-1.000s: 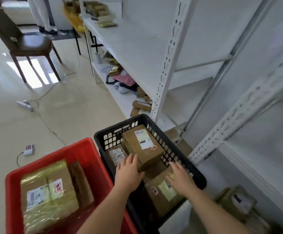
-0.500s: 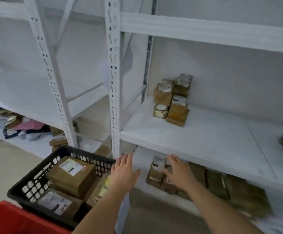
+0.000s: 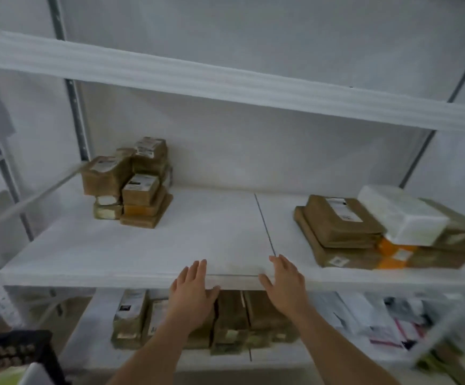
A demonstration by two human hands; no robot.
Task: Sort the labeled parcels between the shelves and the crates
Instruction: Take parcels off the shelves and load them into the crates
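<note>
Both hands reach toward the front edge of the middle shelf (image 3: 148,254), palms down and empty. The left hand (image 3: 191,290) has its fingers straight and slightly spread, the fingertips over the shelf's front lip; its grip is apart and holds nothing. The right hand (image 3: 284,284) lies just beside it, fingers likewise straight and spread, grip apart, tips at the shelf edge near the seam between the two shelf boards.

No parcel touches either hand. On the middle shelf a small stack of brown parcels (image 3: 131,184) stands at the back left, well apart from the left hand. A wider pile (image 3: 345,232) of flat brown parcels, with a white wrapped packet (image 3: 400,215) on top, sits to the right of the right hand. On the lower shelf a row of parcels (image 3: 134,318) lies directly under the hands. A black crate (image 3: 12,354) shows at the lower left corner.
</note>
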